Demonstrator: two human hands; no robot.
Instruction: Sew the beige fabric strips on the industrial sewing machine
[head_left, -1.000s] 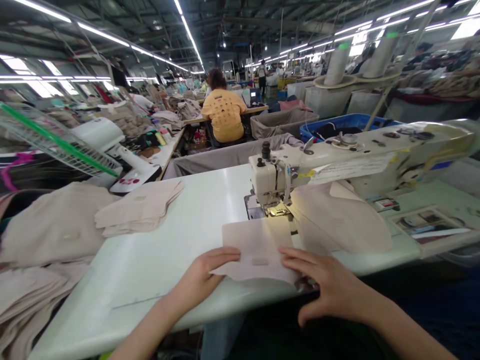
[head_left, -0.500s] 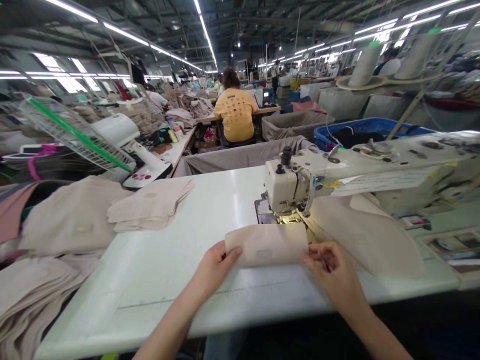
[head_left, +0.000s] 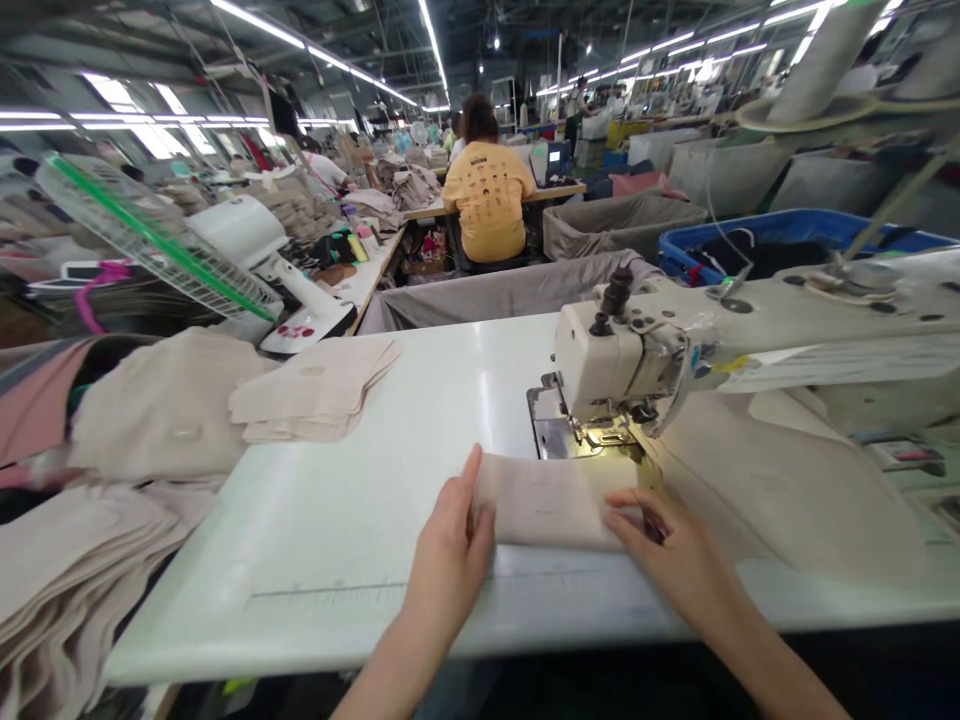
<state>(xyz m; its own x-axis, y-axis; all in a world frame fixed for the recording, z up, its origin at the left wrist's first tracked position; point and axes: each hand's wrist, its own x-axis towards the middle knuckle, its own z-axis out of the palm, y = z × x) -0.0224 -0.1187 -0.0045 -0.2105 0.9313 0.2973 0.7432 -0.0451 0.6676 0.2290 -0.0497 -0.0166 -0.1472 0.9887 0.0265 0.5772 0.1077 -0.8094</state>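
A folded beige fabric piece (head_left: 551,510) lies flat on the table just in front of the sewing machine's needle area (head_left: 604,435). At its left end is my left hand (head_left: 450,550), index finger straight along the edge and thumb bent over the near side. My right hand (head_left: 667,545) has its thumb and index finger on the fabric's right end. Something small and dark, perhaps metal, shows inside the curled right fingers; its kind is unclear. A larger beige panel (head_left: 795,490) lies beneath the machine arm, right of my right hand.
The cream sewing machine (head_left: 622,350) stands at the right of the white table (head_left: 345,530). Left are a stack of beige pieces (head_left: 311,390), more fabric piles (head_left: 82,580) and a tilted fan (head_left: 240,240). A seated person in yellow (head_left: 489,200) works ahead, beyond a grey cloth bin (head_left: 487,295).
The view has shifted, moving the machine rightward and lower. My left index finger has straightened upward along the fabric's edge. My right fingertips now lie farther onto the fabric's right end.
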